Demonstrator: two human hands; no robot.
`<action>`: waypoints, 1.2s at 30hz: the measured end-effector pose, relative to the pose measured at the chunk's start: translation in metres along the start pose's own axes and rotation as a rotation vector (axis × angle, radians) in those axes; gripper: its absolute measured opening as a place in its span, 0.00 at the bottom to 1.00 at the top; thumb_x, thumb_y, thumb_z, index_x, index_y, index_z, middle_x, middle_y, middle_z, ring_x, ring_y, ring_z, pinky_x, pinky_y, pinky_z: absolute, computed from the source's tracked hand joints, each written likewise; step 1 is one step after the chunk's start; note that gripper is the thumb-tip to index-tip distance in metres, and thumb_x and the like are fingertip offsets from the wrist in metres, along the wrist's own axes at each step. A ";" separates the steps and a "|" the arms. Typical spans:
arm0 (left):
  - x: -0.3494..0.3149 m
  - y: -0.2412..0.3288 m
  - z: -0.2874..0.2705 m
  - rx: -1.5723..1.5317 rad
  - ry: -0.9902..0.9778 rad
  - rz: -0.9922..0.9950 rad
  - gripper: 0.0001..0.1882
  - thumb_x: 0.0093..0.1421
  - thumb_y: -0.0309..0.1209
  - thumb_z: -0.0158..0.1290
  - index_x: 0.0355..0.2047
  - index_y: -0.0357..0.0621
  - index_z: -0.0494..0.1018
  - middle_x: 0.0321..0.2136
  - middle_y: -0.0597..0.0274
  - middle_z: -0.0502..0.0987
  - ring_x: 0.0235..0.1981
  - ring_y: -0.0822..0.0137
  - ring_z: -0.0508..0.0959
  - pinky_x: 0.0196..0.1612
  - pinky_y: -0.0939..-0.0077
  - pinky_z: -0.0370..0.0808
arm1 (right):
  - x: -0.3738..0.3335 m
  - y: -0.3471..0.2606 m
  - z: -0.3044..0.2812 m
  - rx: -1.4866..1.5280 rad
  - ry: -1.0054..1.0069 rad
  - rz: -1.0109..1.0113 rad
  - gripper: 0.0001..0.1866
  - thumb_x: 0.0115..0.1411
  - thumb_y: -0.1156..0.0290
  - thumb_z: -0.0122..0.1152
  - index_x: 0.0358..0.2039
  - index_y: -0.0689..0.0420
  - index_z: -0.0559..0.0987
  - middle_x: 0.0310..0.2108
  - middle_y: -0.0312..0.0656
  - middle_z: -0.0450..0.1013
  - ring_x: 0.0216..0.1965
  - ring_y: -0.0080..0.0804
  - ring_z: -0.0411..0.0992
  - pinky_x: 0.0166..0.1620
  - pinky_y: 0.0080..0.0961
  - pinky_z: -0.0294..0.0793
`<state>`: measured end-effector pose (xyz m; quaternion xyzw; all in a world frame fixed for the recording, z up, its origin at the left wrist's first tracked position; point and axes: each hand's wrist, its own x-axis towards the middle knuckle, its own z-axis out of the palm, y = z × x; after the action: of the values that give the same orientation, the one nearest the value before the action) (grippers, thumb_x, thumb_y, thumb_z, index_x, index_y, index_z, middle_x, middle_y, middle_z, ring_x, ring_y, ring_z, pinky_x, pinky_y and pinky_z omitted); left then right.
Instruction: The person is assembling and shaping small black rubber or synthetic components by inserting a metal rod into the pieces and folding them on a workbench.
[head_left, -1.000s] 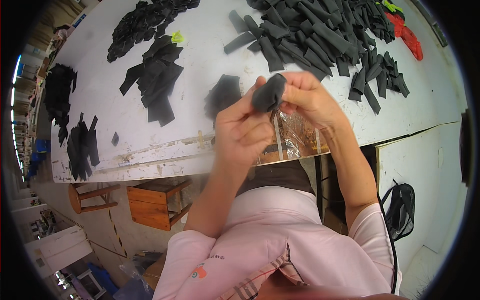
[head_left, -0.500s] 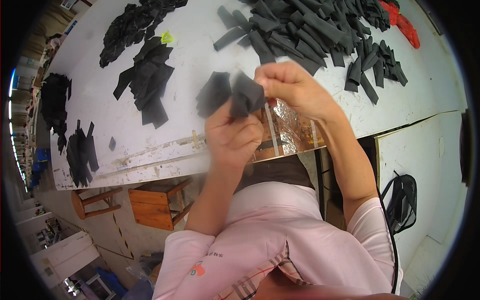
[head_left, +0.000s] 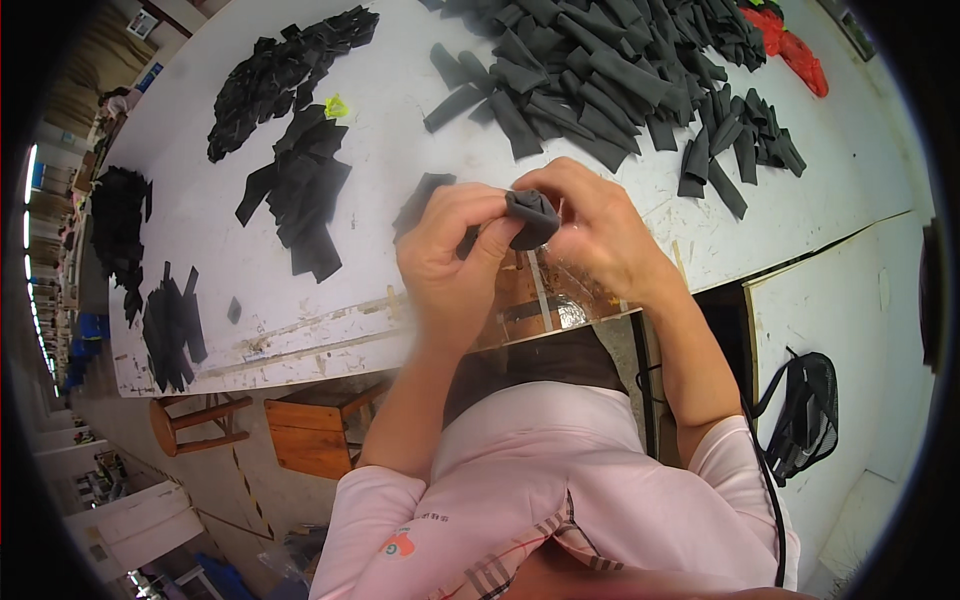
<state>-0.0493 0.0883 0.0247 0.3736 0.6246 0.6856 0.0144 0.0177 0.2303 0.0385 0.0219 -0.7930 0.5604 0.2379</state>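
Observation:
A dark grey fabric piece [head_left: 536, 226], folded into a short tube with tucked cloth at its upper end, is held above the table's near edge. My left hand [head_left: 448, 262] pinches its left side between thumb and fingers. From the other side, my right hand [head_left: 598, 228] curls round it; its fingertips are partly hidden behind the cloth. Beyond my left hand lies a small stack of dark fabric pieces [head_left: 420, 200], partly covered by that hand. A large heap of dark grey fabric tubes [head_left: 590, 85] spreads out past both hands.
More black fabric piles [head_left: 300, 195] lie to the left on the white table [head_left: 380, 120], one with a yellow-green scrap [head_left: 336, 107]. A red plastic bag [head_left: 800, 66] is at the far right. Wooden stools [head_left: 308, 432] stand below the edge; a black mesh bag [head_left: 805, 415] is at right.
The fabric piece has gone from a loose flap to a compact tube. My right hand has come down and closed in round it, while my left hand has shifted to pinch its side.

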 end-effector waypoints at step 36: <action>0.004 0.009 0.003 -0.598 0.029 -0.191 0.09 0.56 0.27 0.47 0.36 0.34 0.69 0.32 0.55 0.72 0.34 0.64 0.72 0.41 0.71 0.70 | -0.004 0.005 0.008 -0.390 -0.229 -0.060 0.12 0.53 0.63 0.52 0.23 0.61 0.72 0.19 0.47 0.69 0.22 0.46 0.67 0.26 0.34 0.64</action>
<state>-0.0467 0.0908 0.0340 0.2829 0.4277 0.8396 0.1791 0.0172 0.2240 0.0305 0.0625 -0.9071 0.3831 0.1626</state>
